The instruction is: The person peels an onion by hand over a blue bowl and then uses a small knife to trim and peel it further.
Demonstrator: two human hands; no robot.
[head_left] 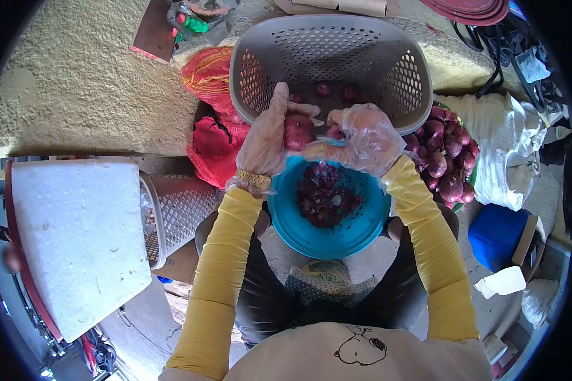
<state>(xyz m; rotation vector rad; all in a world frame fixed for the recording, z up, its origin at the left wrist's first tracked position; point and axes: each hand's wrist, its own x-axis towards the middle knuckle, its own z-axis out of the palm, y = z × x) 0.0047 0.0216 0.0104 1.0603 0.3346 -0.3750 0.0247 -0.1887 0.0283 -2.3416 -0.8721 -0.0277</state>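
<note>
My left hand (267,136), in a clear plastic glove, is closed around a red onion (299,132). Close beside it, my right hand (365,138), also gloved, has its fingers bent around a small blue item (332,141); its kind is mostly hidden by the glove. A bit of purple onion skin (335,131) shows at those fingers. Below both hands, a blue basin (286,232) holds loose onion peelings (327,197). Just beyond the hands, a grey perforated basket (330,25) has a few red onions (349,93) at its bottom.
Many red onions (448,152) fill a container on the right, next to a white sack (499,146). A red mesh bag (213,136) lies left of the basket. Further left are a white board (76,235) and another perforated basket (184,213). A blue container (497,235) stands at right.
</note>
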